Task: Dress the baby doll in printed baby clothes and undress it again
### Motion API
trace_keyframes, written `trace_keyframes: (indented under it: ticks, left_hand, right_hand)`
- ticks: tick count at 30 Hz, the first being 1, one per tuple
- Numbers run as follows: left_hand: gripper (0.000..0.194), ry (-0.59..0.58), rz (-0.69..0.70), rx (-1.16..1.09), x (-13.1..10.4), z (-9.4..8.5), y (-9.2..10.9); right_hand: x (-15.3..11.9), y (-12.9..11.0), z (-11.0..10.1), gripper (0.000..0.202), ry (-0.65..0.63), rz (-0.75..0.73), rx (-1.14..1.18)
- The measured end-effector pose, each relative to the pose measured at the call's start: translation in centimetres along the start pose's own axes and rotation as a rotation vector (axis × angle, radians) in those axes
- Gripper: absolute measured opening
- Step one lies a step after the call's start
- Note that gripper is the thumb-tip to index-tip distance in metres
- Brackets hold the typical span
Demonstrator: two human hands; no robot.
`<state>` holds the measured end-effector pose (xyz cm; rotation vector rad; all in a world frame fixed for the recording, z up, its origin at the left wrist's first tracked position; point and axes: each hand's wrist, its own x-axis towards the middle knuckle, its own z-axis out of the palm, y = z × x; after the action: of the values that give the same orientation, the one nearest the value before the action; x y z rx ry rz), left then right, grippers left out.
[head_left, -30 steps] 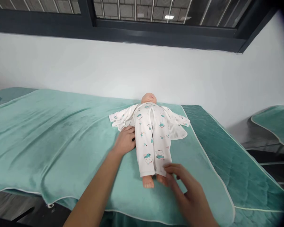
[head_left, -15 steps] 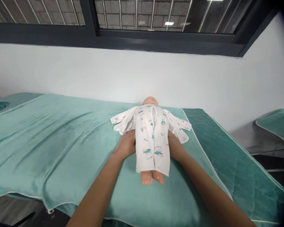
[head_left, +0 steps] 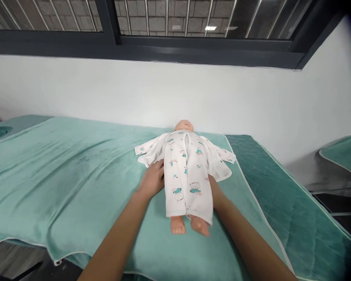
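Right hand (head_left: 215, 192) has slid, seemingly beneath the loose, printed cloth trousers (head_left: 195, 173).

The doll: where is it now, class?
In the head view, the doll lies just right of centre on the green blanket, between the left hand and right forearm.

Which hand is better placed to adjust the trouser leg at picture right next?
Probably the right hand: it is at the outer edge of that trouser leg, partly hidden, while the left hand is beside the other leg.
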<state>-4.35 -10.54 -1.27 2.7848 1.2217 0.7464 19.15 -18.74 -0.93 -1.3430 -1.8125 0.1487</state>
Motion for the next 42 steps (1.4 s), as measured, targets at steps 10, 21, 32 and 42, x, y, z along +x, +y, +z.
trace_keyframes:
  ticks: [10, 21, 32, 42]
  left_hand:
    - [0.020, 0.128, -0.015, 0.141, -4.0, -1.2, 1.5]
    - [0.017, 0.033, -0.084, 0.031, -4.6, -1.7, 1.7]
    - [0.023, 0.353, -0.451, -0.123, -4.3, -0.9, -0.4]
    - [0.021, 0.316, -0.688, 0.148, -4.0, -0.8, 0.3]
  right_hand:
    - [0.0, 0.4, 0.1, 0.023, -0.139, -0.114, -0.081]
    - [-1.3, 0.7, -1.8, 0.015, -0.244, -0.011, -0.541]
    - [-1.4, 4.1, -3.3, 0.027, 0.104, 0.353, -0.552]
    - [1.3, 7.4, -6.8, 0.024, 0.011, 0.795, -0.311]
